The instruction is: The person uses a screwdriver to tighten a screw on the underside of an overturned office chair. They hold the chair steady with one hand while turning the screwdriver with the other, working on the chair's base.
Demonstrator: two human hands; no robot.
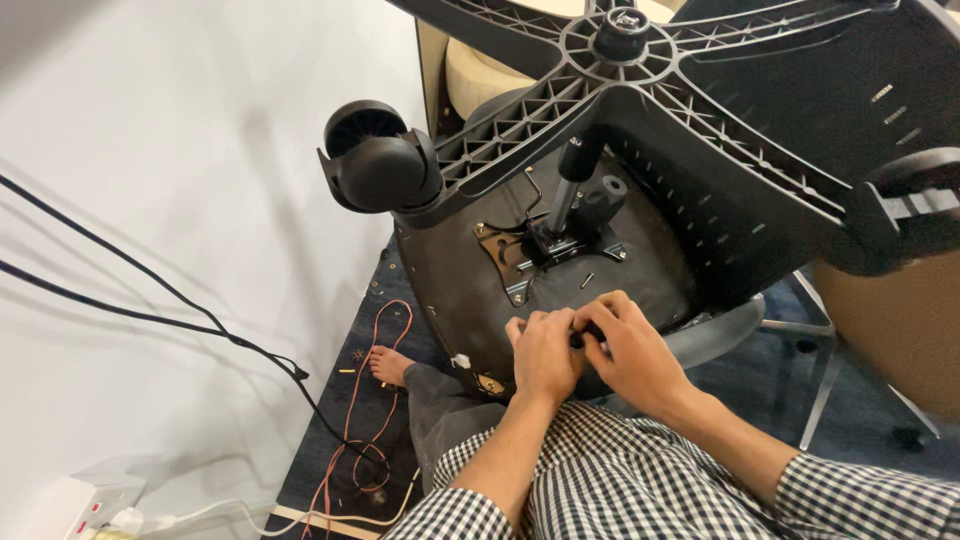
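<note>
An office chair lies tipped over with its black seat underside facing me. Its star-shaped base and a black caster wheel stick out toward the camera. My left hand and my right hand are pressed together at the near edge of the seat underside. Their fingers close on a small dark part, mostly hidden between them. The metal mechanism plate and gas cylinder sit just beyond my hands. A loose screw rests on the underside.
A white wall with black cables is on the left. An orange cable loops on the dark carpet beside my bare foot. A white socket strip lies at the lower left. Another chair's chrome legs stand at the right.
</note>
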